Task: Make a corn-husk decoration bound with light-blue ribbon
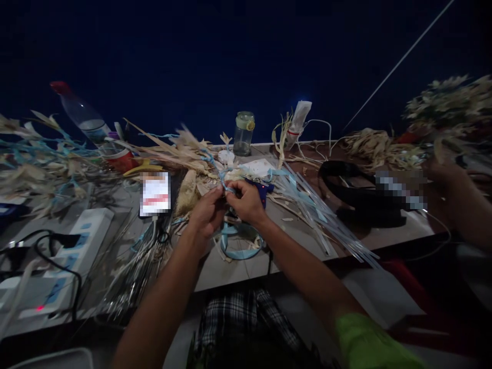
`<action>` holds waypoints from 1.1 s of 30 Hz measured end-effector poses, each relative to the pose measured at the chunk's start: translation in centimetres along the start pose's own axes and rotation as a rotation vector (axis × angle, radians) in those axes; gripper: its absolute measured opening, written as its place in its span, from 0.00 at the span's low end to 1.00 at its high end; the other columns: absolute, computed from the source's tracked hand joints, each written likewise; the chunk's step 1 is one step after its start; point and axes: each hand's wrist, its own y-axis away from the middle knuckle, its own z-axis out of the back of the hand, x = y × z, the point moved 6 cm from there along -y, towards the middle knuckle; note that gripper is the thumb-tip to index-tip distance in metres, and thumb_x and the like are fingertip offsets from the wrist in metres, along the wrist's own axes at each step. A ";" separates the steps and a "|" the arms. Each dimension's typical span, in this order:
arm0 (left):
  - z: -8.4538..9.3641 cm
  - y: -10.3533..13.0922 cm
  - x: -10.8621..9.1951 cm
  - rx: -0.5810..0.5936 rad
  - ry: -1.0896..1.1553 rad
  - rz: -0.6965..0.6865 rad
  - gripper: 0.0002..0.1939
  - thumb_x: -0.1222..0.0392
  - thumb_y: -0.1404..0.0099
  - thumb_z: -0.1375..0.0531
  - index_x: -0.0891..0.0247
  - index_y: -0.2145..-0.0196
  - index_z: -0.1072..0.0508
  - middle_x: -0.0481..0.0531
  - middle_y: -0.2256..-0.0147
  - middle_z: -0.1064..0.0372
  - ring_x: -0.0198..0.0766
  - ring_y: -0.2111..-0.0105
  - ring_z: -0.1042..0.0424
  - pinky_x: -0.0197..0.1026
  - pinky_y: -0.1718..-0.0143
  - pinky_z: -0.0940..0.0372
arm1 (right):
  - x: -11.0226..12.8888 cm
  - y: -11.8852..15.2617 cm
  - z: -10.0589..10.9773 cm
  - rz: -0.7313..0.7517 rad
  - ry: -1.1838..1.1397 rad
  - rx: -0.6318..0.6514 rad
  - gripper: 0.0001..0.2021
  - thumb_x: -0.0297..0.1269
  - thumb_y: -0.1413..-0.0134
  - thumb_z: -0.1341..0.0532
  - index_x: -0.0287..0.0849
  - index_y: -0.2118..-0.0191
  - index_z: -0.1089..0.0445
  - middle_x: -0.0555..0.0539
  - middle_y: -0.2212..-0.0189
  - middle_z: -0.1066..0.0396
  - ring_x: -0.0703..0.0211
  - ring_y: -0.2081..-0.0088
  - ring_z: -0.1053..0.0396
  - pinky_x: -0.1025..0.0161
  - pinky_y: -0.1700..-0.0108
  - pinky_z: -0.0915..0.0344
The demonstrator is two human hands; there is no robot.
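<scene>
My left hand [208,209] and my right hand [246,201] meet above the middle of the table, fingertips pinched close together. Between them is a light-blue ribbon [222,177], wound along a thin stem that rises to the upper left toward pale dried husk petals [190,141]. A loop of the same blue ribbon [240,253] hangs or lies just below my hands. The exact grip of each finger is partly hidden. Left of my left hand lies a fuzzy tan clump [188,193]; behind my right hand is a dark blue object [265,189].
Clear plastic rods [326,220] and thin wires [134,271] flank my arms. A lit phone [155,195], power strip [82,246], lidded jar [243,136], tilted bottle [86,118] and black headband-like object [346,187] surround the work. Another person's hand [448,179] is at right.
</scene>
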 end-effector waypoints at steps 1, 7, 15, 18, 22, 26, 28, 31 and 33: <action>-0.2 0.0 -0.1 0.029 0.018 -0.012 0.08 0.61 0.48 0.41 0.65 0.68 0.30 0.49 0.73 0.31 0.32 0.71 0.32 0.34 0.68 0.37 | 0.1 0.0 -0.2 0.011 -0.015 0.014 0.06 0.36 0.57 0.44 0.40 0.71 0.36 0.51 0.74 0.36 0.67 0.74 0.40 0.69 0.70 0.42; 0.7 -0.1 -0.9 -0.027 0.086 -0.055 0.07 0.67 0.54 0.37 0.64 0.74 0.31 0.46 0.74 0.33 0.28 0.72 0.33 0.33 0.66 0.37 | 0.2 0.2 -0.6 -0.019 -0.117 0.058 0.10 0.40 0.57 0.41 0.39 0.68 0.35 0.50 0.71 0.33 0.65 0.70 0.37 0.67 0.65 0.39; 1.8 0.6 -2.5 -0.065 -0.107 -0.057 0.14 0.64 0.58 0.33 0.65 0.75 0.35 0.44 0.76 0.33 0.29 0.76 0.33 0.36 0.70 0.36 | 0.4 0.4 -0.1 -0.221 -0.482 0.257 0.16 0.46 0.61 0.39 0.40 0.68 0.31 0.50 0.75 0.33 0.67 0.76 0.40 0.68 0.73 0.43; 1.8 0.8 -2.4 -0.042 -0.279 -0.021 0.15 0.60 0.58 0.33 0.67 0.74 0.33 0.46 0.75 0.33 0.30 0.76 0.32 0.36 0.69 0.35 | -0.4 0.2 0.4 -0.334 -0.507 0.187 0.21 0.54 0.58 0.45 0.38 0.74 0.31 0.50 0.81 0.36 0.69 0.81 0.46 0.68 0.78 0.49; 1.9 0.7 -2.3 -0.076 -0.368 -0.034 0.15 0.57 0.57 0.33 0.67 0.74 0.31 0.47 0.78 0.33 0.30 0.78 0.33 0.34 0.73 0.36 | -1.1 -0.3 0.7 -0.370 -0.485 0.138 0.21 0.54 0.58 0.44 0.37 0.74 0.31 0.52 0.84 0.40 0.72 0.84 0.52 0.69 0.81 0.56; 2.2 0.3 -2.3 -0.081 -0.336 -0.049 0.14 0.57 0.58 0.33 0.66 0.74 0.30 0.46 0.80 0.34 0.29 0.80 0.35 0.32 0.76 0.38 | -1.4 -1.4 3.1 -0.222 -0.443 -0.105 0.12 0.39 0.64 0.37 0.41 0.68 0.33 0.58 0.85 0.45 0.73 0.84 0.52 0.70 0.81 0.57; 2.4 0.2 -2.4 -0.090 -0.284 -0.036 0.15 0.59 0.60 0.32 0.66 0.73 0.30 0.45 0.79 0.34 0.28 0.80 0.35 0.32 0.76 0.37 | -1.8 -1.7 3.9 -0.219 -0.463 -0.150 0.11 0.38 0.64 0.37 0.41 0.71 0.34 0.58 0.85 0.47 0.73 0.84 0.53 0.70 0.81 0.58; 2.5 0.0 -2.4 -0.105 -0.257 -0.030 0.17 0.60 0.62 0.31 0.66 0.72 0.29 0.44 0.78 0.34 0.27 0.80 0.35 0.32 0.76 0.37 | -1.9 -1.9 3.6 -0.286 -0.441 -0.032 0.14 0.47 0.60 0.39 0.39 0.75 0.34 0.55 0.85 0.45 0.72 0.84 0.51 0.69 0.81 0.55; 2.5 -0.1 -2.4 -0.101 -0.266 -0.033 0.18 0.61 0.62 0.31 0.67 0.71 0.28 0.44 0.78 0.34 0.27 0.80 0.36 0.32 0.75 0.37 | -1.2 -1.7 3.3 -0.257 -0.355 0.026 0.18 0.52 0.56 0.43 0.38 0.75 0.32 0.51 0.81 0.38 0.68 0.80 0.43 0.69 0.78 0.48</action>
